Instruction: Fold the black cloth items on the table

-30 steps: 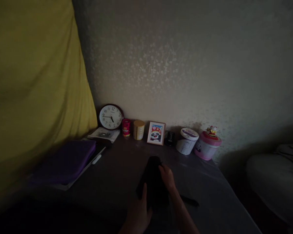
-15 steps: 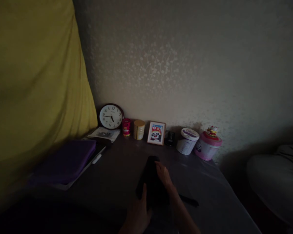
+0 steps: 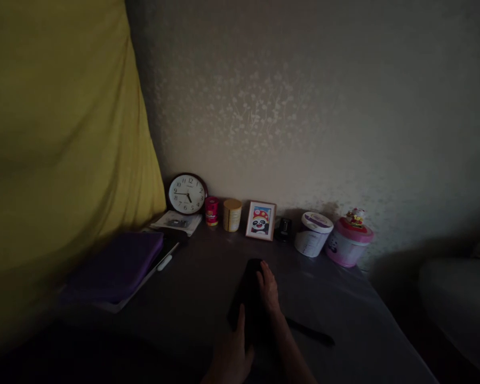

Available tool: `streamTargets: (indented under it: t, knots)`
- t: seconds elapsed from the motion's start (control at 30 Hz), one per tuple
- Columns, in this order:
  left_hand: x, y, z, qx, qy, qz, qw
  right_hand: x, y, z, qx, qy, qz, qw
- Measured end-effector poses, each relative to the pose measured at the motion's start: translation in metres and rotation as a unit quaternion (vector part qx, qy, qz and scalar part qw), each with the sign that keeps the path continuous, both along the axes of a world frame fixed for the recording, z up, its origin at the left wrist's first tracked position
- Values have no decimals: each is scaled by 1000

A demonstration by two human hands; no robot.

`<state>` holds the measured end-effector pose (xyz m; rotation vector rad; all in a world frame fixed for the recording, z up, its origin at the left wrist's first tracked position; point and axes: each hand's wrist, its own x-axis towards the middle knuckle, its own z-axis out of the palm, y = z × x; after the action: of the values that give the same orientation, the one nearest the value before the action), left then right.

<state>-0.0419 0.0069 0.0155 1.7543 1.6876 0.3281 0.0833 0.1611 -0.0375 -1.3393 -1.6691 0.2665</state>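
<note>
A dark black item (image 3: 250,293), soft-looking and long, lies on the table in front of me; the dimness hides what kind of thing it is. At its lower left edge, my left hand (image 3: 232,349) grips it, thumb stretched up along the side and the other fingers partly hidden. My right hand (image 3: 269,288) lies along its upper right side, fingers extended and flat on the surface. From beneath my right forearm a thin black strap-like piece (image 3: 312,333) sticks out to the right; whether it joins the black item cannot be seen.
Along the wall stand a clock (image 3: 188,194), a red can (image 3: 212,211), a tan canister (image 3: 232,216), a panda picture frame (image 3: 261,221), a small black object (image 3: 284,229), a white tub (image 3: 313,234) and a pink-lidded tub (image 3: 349,242). A purple folder (image 3: 116,266) lies left, beside a yellow curtain (image 3: 64,133).
My right hand's fingers have gone from curling at the black item's upper edge to lying flatter along it. My left hand stays at the lower edge. The whole view has shifted slightly.
</note>
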Motion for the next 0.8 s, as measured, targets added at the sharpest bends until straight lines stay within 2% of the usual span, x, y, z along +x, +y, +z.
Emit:
streamTargets:
  t: [0.1, 0.23, 0.37, 0.5, 0.63, 0.8]
  knots:
    - [0, -1, 1, 4, -11, 0, 1000, -7, -8, -3, -11, 19, -25, 999]
    - [0, -2, 0, 27, -16, 3, 1000, -16, -31, -3, -37, 54, -21, 998]
    - [-2, -2, -2, 37, -15, 4, 999, -19, -52, 1, -49, 103, 3, 993]
    - [-2, -3, 2, 28, -17, 1, 999, -14, -54, 5, -57, 133, 31, 989]
    - [-1, -3, 4, 23, -14, 7, 1000, -20, -53, 11, -50, 121, 24, 991]
    - [1, -1, -2, 25, -13, 14, 1000, -32, -74, 19, -48, 104, 44, 992]
